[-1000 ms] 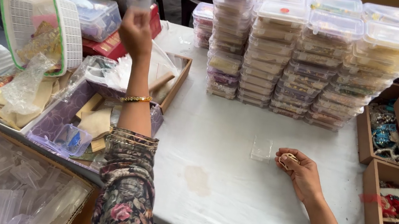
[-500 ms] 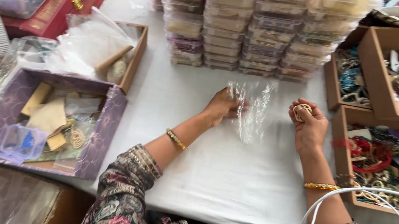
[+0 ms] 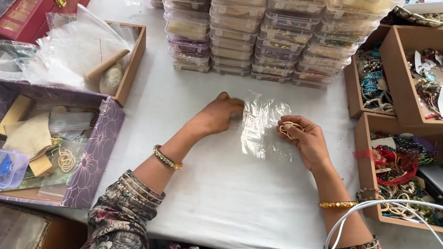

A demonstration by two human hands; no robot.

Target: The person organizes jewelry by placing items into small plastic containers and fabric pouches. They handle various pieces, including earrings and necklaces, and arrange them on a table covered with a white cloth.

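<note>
Fingers [image 3: 234, 111] of left hand [image 3: 218, 116] pinch clear bag [image 3: 264, 125]; right hand [image 3: 305, 141] fingers clasp gold jewellery [image 3: 288, 129] below stacked boxes [image 3: 257, 23].

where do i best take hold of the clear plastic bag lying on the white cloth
Pinch the clear plastic bag at its left edge, coming from the left, where the left hand already holds it. It lies flat and limp, so only an edge offers a grip; the right hand holds a small jewellery piece.

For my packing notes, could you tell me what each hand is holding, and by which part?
The left hand pinches the clear plastic bag at its left edge. The right hand grips a small pale ring-shaped piece in its fingertips.
</note>
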